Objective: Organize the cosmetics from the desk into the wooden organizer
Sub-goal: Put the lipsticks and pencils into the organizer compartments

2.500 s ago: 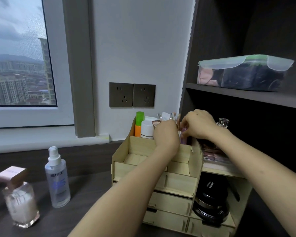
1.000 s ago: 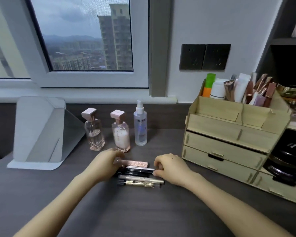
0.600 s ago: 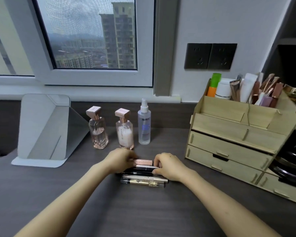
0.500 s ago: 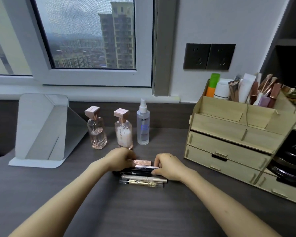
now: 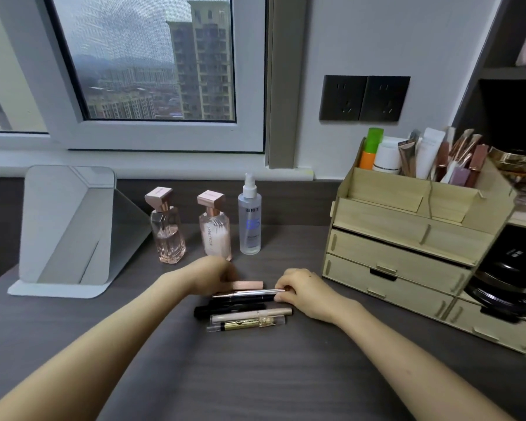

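Note:
Several slim cosmetic pens lie side by side on the dark desk: a pink tube, a silver pen, black ones, a beige one and a gold-and-clear one. My left hand grips the left ends of the upper pens. My right hand pinches the right end of the silver pen. The wooden organizer stands at the right, its top compartments holding tubes and brushes.
Behind the pens stand two perfume bottles and a clear spray bottle. A folding mirror sits at the left. A black round case rests on the shelf right of the organizer.
Both hands left the organizer's top and came down to the pens on the desk. In the last half second they closed on the upper pens' ends, which now sit slightly raised.

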Tool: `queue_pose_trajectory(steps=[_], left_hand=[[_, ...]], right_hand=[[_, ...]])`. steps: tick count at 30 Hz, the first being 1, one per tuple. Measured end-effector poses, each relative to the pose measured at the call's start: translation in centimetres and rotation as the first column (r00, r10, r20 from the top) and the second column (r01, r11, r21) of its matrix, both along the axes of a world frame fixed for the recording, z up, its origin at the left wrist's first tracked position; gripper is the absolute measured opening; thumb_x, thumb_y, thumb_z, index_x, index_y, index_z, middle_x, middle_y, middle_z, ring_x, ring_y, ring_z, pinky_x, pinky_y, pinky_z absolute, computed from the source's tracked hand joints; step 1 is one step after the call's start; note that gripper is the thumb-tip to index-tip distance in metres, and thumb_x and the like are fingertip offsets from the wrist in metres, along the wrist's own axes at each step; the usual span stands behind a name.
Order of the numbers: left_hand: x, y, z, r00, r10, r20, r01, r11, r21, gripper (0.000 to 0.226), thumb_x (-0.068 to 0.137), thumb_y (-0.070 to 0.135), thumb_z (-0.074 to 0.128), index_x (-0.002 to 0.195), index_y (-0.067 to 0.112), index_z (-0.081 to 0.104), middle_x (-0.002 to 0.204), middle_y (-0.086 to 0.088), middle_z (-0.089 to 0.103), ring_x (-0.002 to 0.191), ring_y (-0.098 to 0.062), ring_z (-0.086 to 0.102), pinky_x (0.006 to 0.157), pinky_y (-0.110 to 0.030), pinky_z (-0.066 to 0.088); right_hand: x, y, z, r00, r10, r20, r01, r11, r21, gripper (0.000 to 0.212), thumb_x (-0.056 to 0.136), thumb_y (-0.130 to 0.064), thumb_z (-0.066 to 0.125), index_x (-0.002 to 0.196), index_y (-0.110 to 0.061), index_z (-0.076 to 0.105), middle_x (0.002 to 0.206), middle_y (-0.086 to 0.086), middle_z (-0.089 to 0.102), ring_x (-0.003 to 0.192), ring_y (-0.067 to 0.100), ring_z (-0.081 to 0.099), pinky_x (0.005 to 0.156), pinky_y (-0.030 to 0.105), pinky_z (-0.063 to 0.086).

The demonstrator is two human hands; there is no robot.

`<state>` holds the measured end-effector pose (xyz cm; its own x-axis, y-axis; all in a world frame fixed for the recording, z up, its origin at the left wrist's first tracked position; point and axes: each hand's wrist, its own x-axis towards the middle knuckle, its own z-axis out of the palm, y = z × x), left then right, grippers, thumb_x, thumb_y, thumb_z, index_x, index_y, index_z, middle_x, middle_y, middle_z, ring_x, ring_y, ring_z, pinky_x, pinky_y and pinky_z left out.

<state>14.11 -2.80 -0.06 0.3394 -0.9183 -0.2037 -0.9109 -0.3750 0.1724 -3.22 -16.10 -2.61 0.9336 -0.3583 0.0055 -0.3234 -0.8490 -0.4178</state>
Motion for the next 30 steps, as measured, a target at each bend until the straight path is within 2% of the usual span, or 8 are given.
queue_pose_trajectory(steps=[3, 6, 10, 13, 17, 20, 24, 30], left_hand=[[-0.2, -0.1, 0.0, 0.999, 0.022, 0.029, -0.021, 0.999, -0.026, 0.018, 0.089, 0.018, 0.049, 0.094, 0.009, 0.064, 0.1, -0.009, 0.067, 0.092, -0.028, 0.06, 0.073, -0.03, 0.044], [-0.4, 0.0, 0.0, 0.997, 0.073, 0.0, -0.072, 0.989, -0.127, 0.02, 0.089, 0.022, 0.051, 0.092, 0.007, 0.064, 0.097, -0.011, 0.067, 0.088, -0.028, 0.06, 0.077, -0.037, 0.046], [-2.0, 0.1, 1.2, 0.992, 0.057, -0.113, -0.092, 0.937, -0.336, 0.007, 0.089, 0.019, 0.055, 0.088, 0.015, 0.061, 0.08, 0.001, 0.06, 0.073, -0.014, 0.053, 0.064, -0.023, 0.041], [-4.6, -0.4, 3.1, 0.951, -0.046, -0.307, -0.124, 0.852, -0.509, 0.02, 0.088, 0.01, 0.056, 0.075, 0.026, 0.053, 0.073, 0.007, 0.058, 0.067, -0.005, 0.053, 0.062, -0.012, 0.04], [-9.0, -2.7, 6.5, 0.875, -0.215, -0.434, -0.192, 0.669, -0.718, 0.011, 0.087, 0.013, 0.059, 0.086, 0.024, 0.058, 0.079, 0.008, 0.061, 0.072, 0.002, 0.056, 0.071, -0.01, 0.043], [-12.1, -5.4, 9.0, 0.823, -0.321, -0.469, -0.211, 0.594, -0.776, 0.007, 0.087, 0.016, 0.058, 0.088, 0.023, 0.06, 0.081, 0.008, 0.062, 0.077, 0.001, 0.056, 0.074, -0.011, 0.044], [-14.9, -8.9, 11.4, 0.817, -0.351, -0.458, -0.207, 0.562, -0.801, 0.009, 0.089, 0.017, 0.055, 0.097, 0.018, 0.059, 0.088, 0.004, 0.063, 0.084, -0.008, 0.058, 0.074, -0.013, 0.044], [-16.2, -12.5, 12.7, 0.829, -0.347, -0.438, -0.191, 0.56, -0.806, 0.001, 0.089, 0.017, 0.054, 0.089, 0.018, 0.054, 0.08, 0.008, 0.056, 0.078, -0.008, 0.053, 0.068, -0.016, 0.04]], right_hand=[[-0.9, -0.5, 0.5, 0.999, -0.036, -0.006, 0.035, 0.997, -0.073, 0.022, 0.093, -0.027, 0.055, 0.102, -0.011, 0.068, 0.105, 0.007, 0.062, 0.1, 0.024, 0.055, 0.08, 0.029, 0.037], [-2.3, -0.8, 1.5, 0.996, -0.092, -0.003, 0.091, 0.988, -0.122, 0.023, 0.094, -0.027, 0.052, 0.094, -0.01, 0.066, 0.089, 0.005, 0.058, 0.097, 0.028, 0.056, 0.077, 0.034, 0.038], [-6.3, -0.7, 5.1, 0.983, -0.169, 0.076, 0.178, 0.974, -0.138, 0.021, 0.094, -0.027, 0.052, 0.076, -0.022, 0.061, 0.077, -0.002, 0.054, 0.083, 0.022, 0.053, 0.065, 0.03, 0.03], [-10.8, -0.9, 9.8, 0.958, -0.255, 0.135, 0.277, 0.941, -0.192, 0.023, 0.094, -0.028, 0.052, 0.085, -0.013, 0.067, 0.08, -0.002, 0.061, 0.08, 0.018, 0.055, 0.069, 0.031, 0.038], [-16.4, -2.5, 16.5, 0.823, -0.44, 0.36, 0.542, 0.798, -0.264, 0.018, 0.091, -0.024, 0.058, 0.088, -0.013, 0.072, 0.077, -0.002, 0.065, 0.072, 0.013, 0.054, 0.064, 0.027, 0.038], [-18.6, -5.7, 20.1, 0.683, -0.595, 0.424, 0.73, 0.581, -0.36, 0.018, 0.089, -0.021, 0.062, 0.097, -0.011, 0.074, 0.089, 0.014, 0.069, 0.085, 0.031, 0.058, 0.075, 0.034, 0.043], [-18.5, -10.0, 22.9, 0.611, -0.721, 0.329, 0.77, 0.444, -0.458, 0.014, 0.083, -0.013, 0.068, 0.094, -0.007, 0.074, 0.092, 0.022, 0.066, 0.089, 0.039, 0.062, 0.077, 0.035, 0.049], [-15.9, -13.7, 26.0, 0.624, -0.779, 0.07, 0.622, 0.44, -0.647, 0.007, 0.076, -0.004, 0.067, 0.082, -0.002, 0.066, 0.076, 0.012, 0.056, 0.07, 0.029, 0.054, 0.061, 0.027, 0.041]])
